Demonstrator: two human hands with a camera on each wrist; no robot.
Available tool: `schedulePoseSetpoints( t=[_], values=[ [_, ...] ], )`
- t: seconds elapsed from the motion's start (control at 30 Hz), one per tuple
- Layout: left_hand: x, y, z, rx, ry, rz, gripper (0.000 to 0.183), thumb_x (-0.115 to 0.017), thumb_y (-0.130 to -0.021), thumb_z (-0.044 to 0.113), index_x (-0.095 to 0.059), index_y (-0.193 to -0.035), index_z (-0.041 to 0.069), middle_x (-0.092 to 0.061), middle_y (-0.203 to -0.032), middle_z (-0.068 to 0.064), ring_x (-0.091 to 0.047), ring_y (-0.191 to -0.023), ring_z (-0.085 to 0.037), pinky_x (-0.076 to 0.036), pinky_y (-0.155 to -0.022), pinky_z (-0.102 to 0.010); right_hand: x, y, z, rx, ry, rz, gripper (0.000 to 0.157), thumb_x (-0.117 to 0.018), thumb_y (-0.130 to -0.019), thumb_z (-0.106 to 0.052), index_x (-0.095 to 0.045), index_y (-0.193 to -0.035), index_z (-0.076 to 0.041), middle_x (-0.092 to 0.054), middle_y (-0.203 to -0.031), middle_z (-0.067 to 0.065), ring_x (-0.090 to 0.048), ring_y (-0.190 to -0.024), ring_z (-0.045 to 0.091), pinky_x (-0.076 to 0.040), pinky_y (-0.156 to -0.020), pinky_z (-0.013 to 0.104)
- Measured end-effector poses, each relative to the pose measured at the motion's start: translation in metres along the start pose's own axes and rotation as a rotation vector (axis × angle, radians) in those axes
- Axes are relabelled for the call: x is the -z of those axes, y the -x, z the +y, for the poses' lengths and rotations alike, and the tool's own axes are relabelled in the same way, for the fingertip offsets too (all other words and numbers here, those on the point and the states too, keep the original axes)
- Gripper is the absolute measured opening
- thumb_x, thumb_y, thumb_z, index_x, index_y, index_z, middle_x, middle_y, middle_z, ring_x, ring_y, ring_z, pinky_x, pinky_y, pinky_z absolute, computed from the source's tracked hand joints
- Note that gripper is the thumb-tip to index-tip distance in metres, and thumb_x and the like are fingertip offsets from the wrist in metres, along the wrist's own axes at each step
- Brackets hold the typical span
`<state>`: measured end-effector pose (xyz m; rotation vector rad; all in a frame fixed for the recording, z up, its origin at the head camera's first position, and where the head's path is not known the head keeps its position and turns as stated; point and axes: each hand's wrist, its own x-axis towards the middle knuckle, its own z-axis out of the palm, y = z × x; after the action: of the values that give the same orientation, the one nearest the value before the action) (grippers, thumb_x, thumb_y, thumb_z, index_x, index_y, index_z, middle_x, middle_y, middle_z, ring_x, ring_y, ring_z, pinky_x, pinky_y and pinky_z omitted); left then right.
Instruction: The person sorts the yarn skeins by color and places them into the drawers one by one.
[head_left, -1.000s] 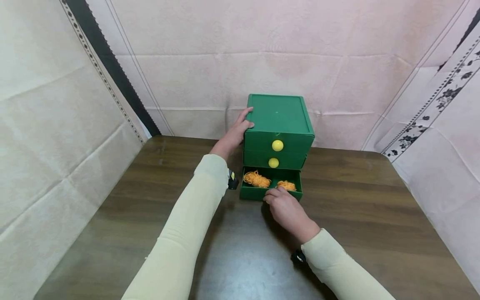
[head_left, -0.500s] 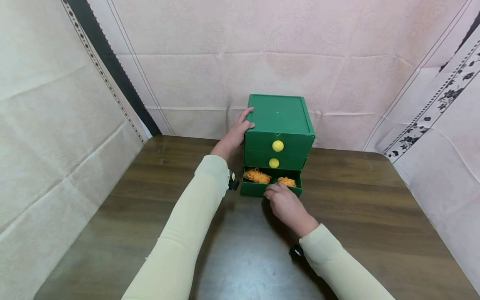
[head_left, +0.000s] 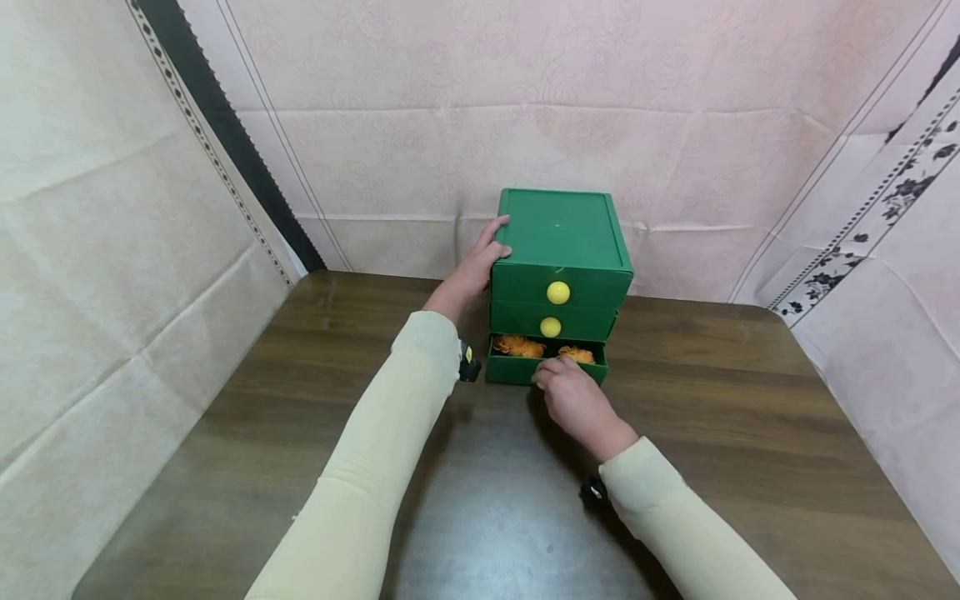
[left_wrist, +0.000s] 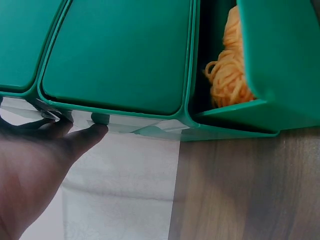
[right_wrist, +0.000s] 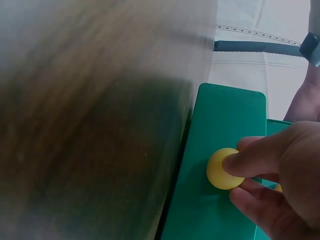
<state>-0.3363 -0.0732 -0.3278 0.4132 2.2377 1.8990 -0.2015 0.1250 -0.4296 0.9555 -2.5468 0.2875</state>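
A small green drawer cabinet (head_left: 561, 225) stands at the back of the table. Its bottom drawer (head_left: 510, 370) is partly out and holds two bundles of orange yarn-like strands, the left bundle (head_left: 517, 346) and the right bundle (head_left: 577, 355). In the right wrist view, my right hand (right_wrist: 295, 170) pinches the round yellow knob (right_wrist: 219, 169) on that drawer's front between thumb and fingers. My left hand (head_left: 472, 271) rests against the cabinet's left side, with fingertips at the top edge. The left wrist view shows the left fingers (left_wrist: 92, 137) touching that side.
Two closed drawers with an upper yellow knob (head_left: 558, 292) and a lower yellow knob (head_left: 551, 327) sit above the pulled-out one. The brown wooden table (head_left: 720, 417) lies under everything. Pale patterned cloth (head_left: 360, 167) hangs close behind the cabinet and along both sides.
The bottom drawer has slid inward toward the cabinet, and my right hand has moved with it. Less of the orange bundles shows now. The left hand has stayed in place on the cabinet.
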Motion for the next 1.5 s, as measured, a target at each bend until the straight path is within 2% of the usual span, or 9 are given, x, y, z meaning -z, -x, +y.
schedulePoseSetpoints(
  t=[0.27,0.6,1.0,1.27,1.5],
  values=[
    [0.0,0.0,0.0,-0.001,0.01,-0.004,0.062,-0.04,-0.092,0.031,-0.022,-0.15,0.046,-0.006,-0.163,0.006,-0.016,-0.147,-0.025,-0.024,-0.112,-0.056,-0.003,-0.006,0.004,-0.015,-0.006,0.017,0.019,-0.065,-0.081,0.006,-0.074,-0.095,-0.003,-0.068,-0.101,0.007,-0.059,-0.09,0.024,-0.052,-0.084,0.032],
    [0.001,-0.002,0.0,-0.012,0.011,-0.002,0.061,-0.039,-0.093,0.028,-0.022,-0.151,0.043,-0.006,-0.163,0.005,-0.015,-0.147,-0.025,-0.023,-0.113,-0.055,-0.005,-0.012,0.009,-0.047,-0.018,-0.001,0.019,-0.063,-0.083,0.006,-0.074,-0.097,-0.002,-0.068,-0.104,0.008,-0.059,-0.092,0.025,-0.053,-0.081,0.031],
    [-0.001,0.0,0.001,-0.015,0.01,0.015,0.062,-0.039,-0.093,0.028,-0.022,-0.151,0.041,-0.007,-0.163,0.003,-0.015,-0.147,-0.026,-0.023,-0.113,-0.056,-0.012,-0.019,0.017,-0.057,-0.006,-0.005,0.02,-0.061,-0.084,0.006,-0.073,-0.099,-0.001,-0.068,-0.105,0.009,-0.06,-0.094,0.027,-0.052,-0.085,0.032],
    [-0.001,0.0,0.002,-0.005,0.024,0.013,0.062,-0.039,-0.093,0.028,-0.022,-0.151,0.041,-0.008,-0.163,0.002,-0.017,-0.146,-0.026,-0.023,-0.112,-0.056,-0.015,-0.022,0.02,-0.066,-0.023,-0.004,0.02,-0.062,-0.085,0.005,-0.072,-0.101,0.001,-0.068,-0.107,0.01,-0.061,-0.098,0.027,-0.051,-0.089,0.035],
    [-0.001,-0.001,0.001,-0.022,0.026,0.014,0.063,-0.039,-0.092,0.027,-0.022,-0.152,0.039,-0.008,-0.163,0.001,-0.016,-0.146,-0.025,-0.023,-0.113,-0.055,-0.016,-0.025,0.022,-0.082,-0.046,-0.006,0.02,-0.062,-0.084,0.005,-0.072,-0.101,0.002,-0.069,-0.107,0.011,-0.061,-0.1,0.028,-0.051,-0.091,0.036]
  ],
)
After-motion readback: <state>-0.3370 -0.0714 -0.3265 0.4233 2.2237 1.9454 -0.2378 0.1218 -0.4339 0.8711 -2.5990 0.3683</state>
